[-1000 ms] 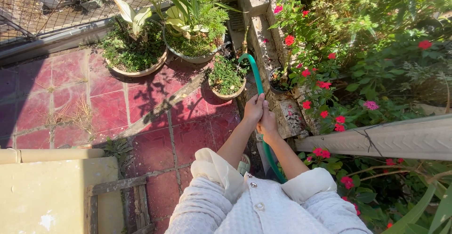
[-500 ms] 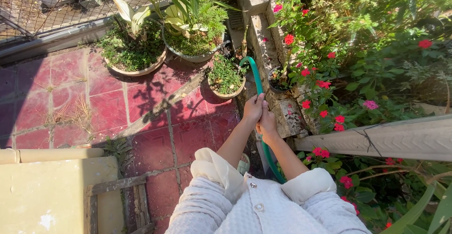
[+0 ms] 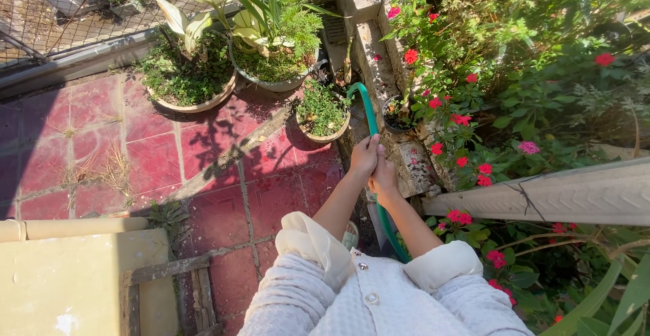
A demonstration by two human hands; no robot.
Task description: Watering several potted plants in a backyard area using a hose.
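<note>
A green garden hose (image 3: 368,111) runs up between my arms and arcs over toward a small round pot of low green plants (image 3: 322,115). My left hand (image 3: 365,155) is wrapped around the hose. Just behind it, touching it, my right hand (image 3: 385,177) grips the same hose. The hose's end curves down by the small pot; I cannot make out any water. My white sleeves are rolled up at the bottom of the view.
Two larger pots (image 3: 193,79) (image 3: 271,62) with leafy plants stand on the red tiled floor (image 3: 156,153). Red-flowered bushes (image 3: 467,119) fill the right side. A grey ribbed pipe (image 3: 562,194) crosses at right. A yellowish box (image 3: 68,275) sits bottom left; wire fence behind.
Hands and hose hold the same place; the view has shifted slightly, so everything sits a little higher and further left in frame.
</note>
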